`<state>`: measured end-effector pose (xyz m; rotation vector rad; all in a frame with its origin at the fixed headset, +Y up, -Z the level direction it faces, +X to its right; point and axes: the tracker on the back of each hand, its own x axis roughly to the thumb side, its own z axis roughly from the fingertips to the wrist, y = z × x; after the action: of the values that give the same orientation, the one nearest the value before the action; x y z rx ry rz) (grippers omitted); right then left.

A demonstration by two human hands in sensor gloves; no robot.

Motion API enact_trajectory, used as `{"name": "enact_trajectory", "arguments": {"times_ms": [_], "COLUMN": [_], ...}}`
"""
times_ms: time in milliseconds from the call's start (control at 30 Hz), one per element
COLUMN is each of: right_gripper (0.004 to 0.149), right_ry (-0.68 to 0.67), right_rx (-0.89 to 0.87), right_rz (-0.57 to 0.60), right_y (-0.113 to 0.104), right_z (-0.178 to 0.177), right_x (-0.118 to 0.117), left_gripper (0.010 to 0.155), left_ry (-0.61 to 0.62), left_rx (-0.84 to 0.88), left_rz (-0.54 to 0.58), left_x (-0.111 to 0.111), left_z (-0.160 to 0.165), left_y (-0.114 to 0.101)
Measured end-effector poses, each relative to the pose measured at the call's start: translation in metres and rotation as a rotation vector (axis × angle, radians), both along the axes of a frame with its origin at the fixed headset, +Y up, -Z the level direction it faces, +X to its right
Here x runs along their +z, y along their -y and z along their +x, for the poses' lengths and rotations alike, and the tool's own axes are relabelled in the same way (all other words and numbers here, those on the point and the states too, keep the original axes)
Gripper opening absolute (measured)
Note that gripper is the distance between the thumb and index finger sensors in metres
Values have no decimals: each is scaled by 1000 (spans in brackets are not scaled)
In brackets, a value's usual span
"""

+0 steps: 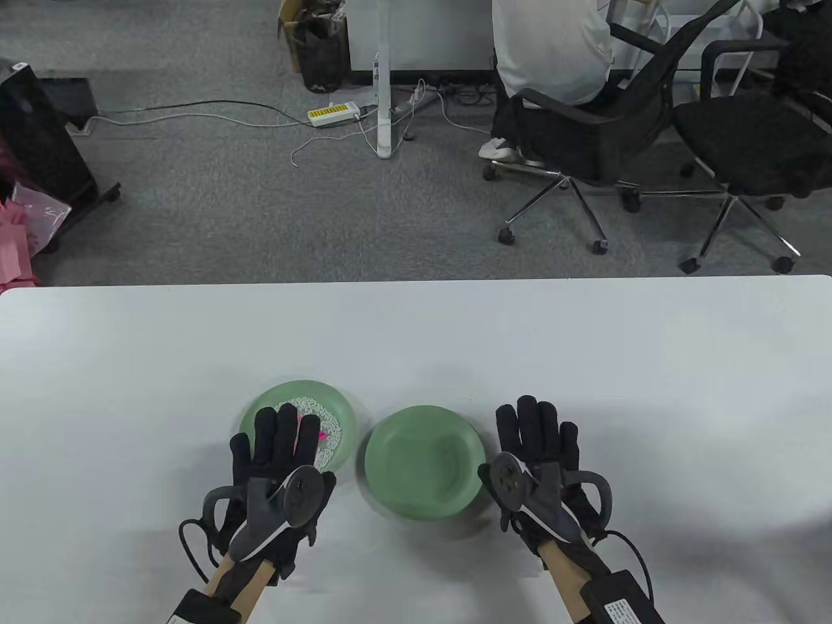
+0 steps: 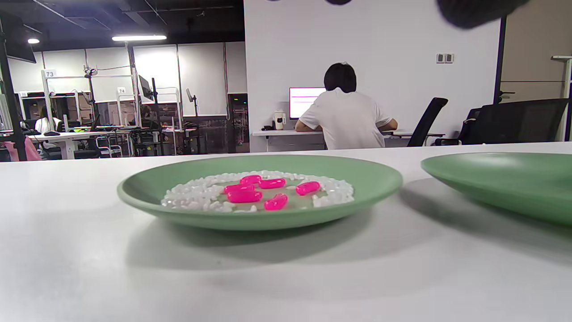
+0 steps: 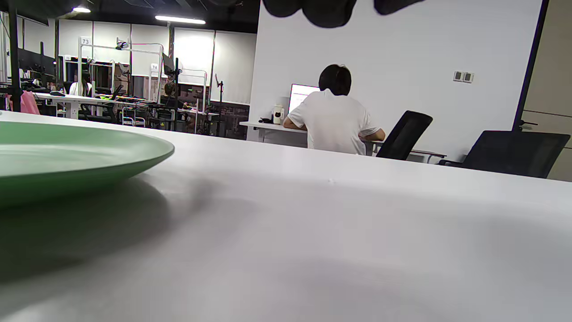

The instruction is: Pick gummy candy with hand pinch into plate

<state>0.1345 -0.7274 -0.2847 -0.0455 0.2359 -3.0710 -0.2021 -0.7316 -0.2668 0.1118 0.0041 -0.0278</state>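
Observation:
Several pink gummy candies (image 2: 257,191) lie among white grains in a green plate (image 2: 366,176). In the table view that plate (image 1: 341,406) is left of centre, and pink candy (image 1: 321,435) shows beside my left fingers. A second green plate (image 1: 390,455) stands to its right with nothing in it; it also shows in the left wrist view (image 2: 500,179) and the right wrist view (image 3: 67,152). My left hand (image 1: 279,442) lies flat with fingers spread over the near part of the candy plate, holding nothing. My right hand (image 1: 536,429) lies flat and open on the table, right of the second plate.
The white table (image 1: 585,364) stretches far and to both sides of the plates. Beyond its far edge are office chairs (image 1: 656,130), a seated person (image 1: 552,52) and a power strip (image 1: 333,114) on the carpet.

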Motion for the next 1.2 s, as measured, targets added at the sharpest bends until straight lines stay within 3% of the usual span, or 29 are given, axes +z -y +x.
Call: {"name": "enact_trajectory", "arguments": {"times_ms": [700, 833, 933, 1067, 1200], "right_gripper": [88, 88, 88, 88, 88], "right_ry": [7, 10, 12, 14, 17], "right_rx": [5, 10, 12, 6, 0], "right_rz": [-14, -20, -26, -30, -34], "right_y": [0, 2, 2, 2, 2], "right_z": [0, 0, 0, 0, 0], "right_x": [-1, -1, -1, -1, -2], "left_gripper": [85, 83, 80, 80, 77], "left_ry": [-30, -199, -367, -532, -573], "left_rx": [55, 93, 113, 199, 298], "left_rz": [44, 88, 47, -106, -229], "left_x": [-2, -6, -11, -21, -29], "left_z": [2, -21, -47, -81, -94], "left_y": [-3, -8, -9, 4, 16]}}
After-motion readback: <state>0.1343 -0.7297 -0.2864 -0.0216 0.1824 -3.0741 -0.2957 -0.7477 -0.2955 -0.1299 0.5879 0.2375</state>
